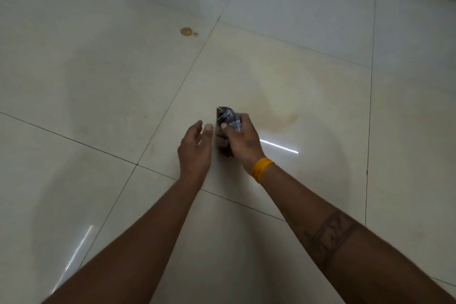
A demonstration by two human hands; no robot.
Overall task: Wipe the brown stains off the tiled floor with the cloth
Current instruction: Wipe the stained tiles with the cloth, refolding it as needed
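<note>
Head view looked down on a pale tiled floor with both bare arms reaching forward. The right hand had its grip clamped on a crumpled dark cloth, fingers and thumb curled round the wad so that the cloth bunched out above the knuckles and a darker part hung below the palm, between the 2 hands. Whether the cloth touched the floor I could not tell. A yellow wristband sat on the right wrist, and a dark band tattoo crossed the right forearm. The left hand was just beside the cloth on its left, its grip apart, fingers relaxed and holding nothing, the thumb tip near the cloth's edge.

A faint brown smear curved over the tile just right of the right hand, pale and spread out. A small round brown stain with 1 tiny spot beside it lay well apart, farther off on the neighbouring tile to the upper left. Bright streaks of reflected light showed on the glossy tiles.
</note>
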